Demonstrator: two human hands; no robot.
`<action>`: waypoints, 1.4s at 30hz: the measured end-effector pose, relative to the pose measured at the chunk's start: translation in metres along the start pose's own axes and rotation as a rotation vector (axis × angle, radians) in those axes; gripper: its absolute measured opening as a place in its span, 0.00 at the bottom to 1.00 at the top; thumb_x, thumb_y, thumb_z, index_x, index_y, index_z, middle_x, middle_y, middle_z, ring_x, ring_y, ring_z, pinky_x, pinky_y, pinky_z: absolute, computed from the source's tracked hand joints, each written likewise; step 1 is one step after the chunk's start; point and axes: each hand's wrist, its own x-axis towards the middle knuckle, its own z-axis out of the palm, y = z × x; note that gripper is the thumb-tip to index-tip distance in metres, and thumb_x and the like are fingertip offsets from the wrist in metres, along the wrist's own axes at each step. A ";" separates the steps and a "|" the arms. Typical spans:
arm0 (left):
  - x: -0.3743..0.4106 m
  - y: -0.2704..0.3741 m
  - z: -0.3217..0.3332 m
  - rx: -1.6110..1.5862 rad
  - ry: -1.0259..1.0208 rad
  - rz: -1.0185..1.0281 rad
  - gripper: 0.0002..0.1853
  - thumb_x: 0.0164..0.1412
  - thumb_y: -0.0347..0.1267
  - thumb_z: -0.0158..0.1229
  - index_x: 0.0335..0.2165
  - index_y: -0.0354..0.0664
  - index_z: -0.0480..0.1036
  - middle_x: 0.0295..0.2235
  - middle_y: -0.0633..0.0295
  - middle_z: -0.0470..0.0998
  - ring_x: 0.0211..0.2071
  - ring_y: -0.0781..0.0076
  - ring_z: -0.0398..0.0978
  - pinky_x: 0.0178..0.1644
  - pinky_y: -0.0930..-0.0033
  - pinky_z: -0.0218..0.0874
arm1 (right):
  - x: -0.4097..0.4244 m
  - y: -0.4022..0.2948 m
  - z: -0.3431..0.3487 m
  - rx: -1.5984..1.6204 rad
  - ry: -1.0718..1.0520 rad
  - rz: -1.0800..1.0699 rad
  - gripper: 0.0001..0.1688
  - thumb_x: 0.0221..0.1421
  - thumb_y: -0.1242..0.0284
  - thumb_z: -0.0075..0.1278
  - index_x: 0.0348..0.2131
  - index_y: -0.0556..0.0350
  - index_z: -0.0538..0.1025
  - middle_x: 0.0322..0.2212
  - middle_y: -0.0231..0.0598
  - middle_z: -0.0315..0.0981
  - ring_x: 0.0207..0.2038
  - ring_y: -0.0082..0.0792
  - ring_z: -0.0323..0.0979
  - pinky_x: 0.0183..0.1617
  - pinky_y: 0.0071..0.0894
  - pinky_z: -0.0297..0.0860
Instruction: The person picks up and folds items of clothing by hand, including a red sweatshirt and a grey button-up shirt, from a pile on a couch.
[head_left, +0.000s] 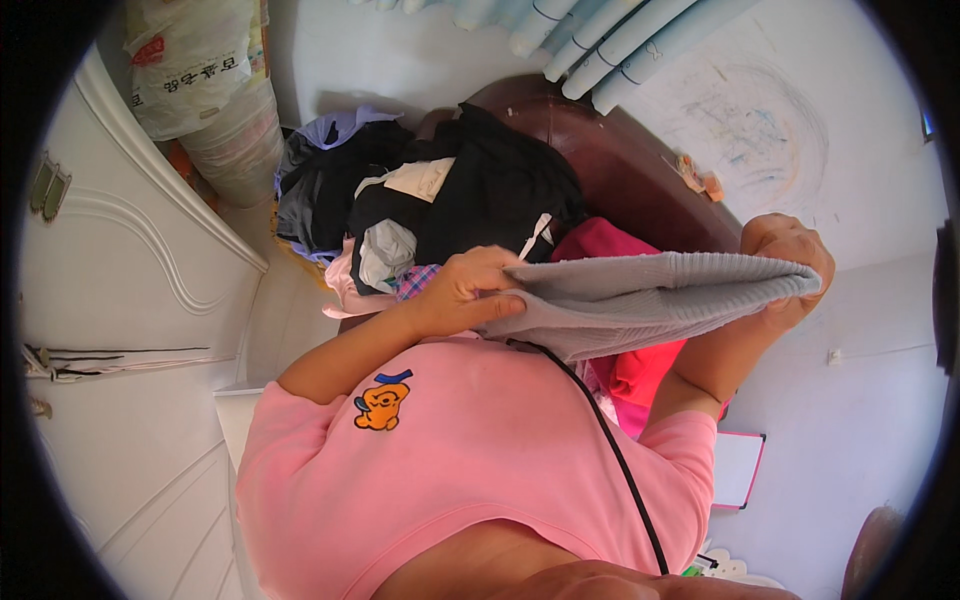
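Note:
A grey knitted garment with ribbed parts (637, 300) is stretched sideways in front of my chest. My left hand (465, 292) pinches its end at the picture's left between thumb and fingers. Around the other, ribbed end my right hand (787, 262) is closed, with some fingers hidden by the cloth. Beyond the garment lies a pile of black clothes (495, 187), with a rolled light grey cloth (387, 255) and a pink cloth (349, 277) at its near side. Red and magenta cloth (645, 367) shows below and behind the garment.
A dark red leather sofa back (630, 165) curves behind the clothes, against a scribbled wall. Light blue curtains (622, 52) hang above it. White cabinet doors (135, 225) stand at the left, near a stack wrapped in plastic (225, 135). A whiteboard (739, 472) is at the lower right.

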 end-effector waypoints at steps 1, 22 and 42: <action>-0.002 -0.001 -0.002 -0.019 0.002 -0.090 0.08 0.52 0.32 0.63 0.28 0.37 0.78 0.37 0.55 0.75 0.39 0.65 0.72 0.39 0.69 0.62 | -0.003 -0.003 -0.002 -0.111 0.046 0.042 0.22 0.50 0.61 0.56 0.24 0.67 0.70 0.12 0.37 0.63 0.13 0.24 0.57 0.16 0.24 0.49; 0.060 0.092 -0.134 0.281 0.458 -0.015 0.09 0.52 0.29 0.65 0.30 0.33 0.77 0.25 0.68 0.77 0.27 0.84 0.69 0.32 0.80 0.59 | -0.059 0.030 -0.013 -0.216 0.531 0.437 0.14 0.57 0.71 0.53 0.36 0.69 0.75 0.30 0.31 0.71 0.32 0.19 0.62 0.38 0.20 0.58; 0.057 0.097 -0.125 -0.231 -0.424 0.117 0.08 0.50 0.32 0.64 0.27 0.38 0.77 0.23 0.58 0.78 0.22 0.72 0.75 0.27 0.72 0.67 | -0.028 -0.043 0.063 0.381 -0.456 -0.252 0.07 0.50 0.77 0.47 0.21 0.57 0.75 0.22 0.37 0.73 0.24 0.26 0.72 0.28 0.14 0.68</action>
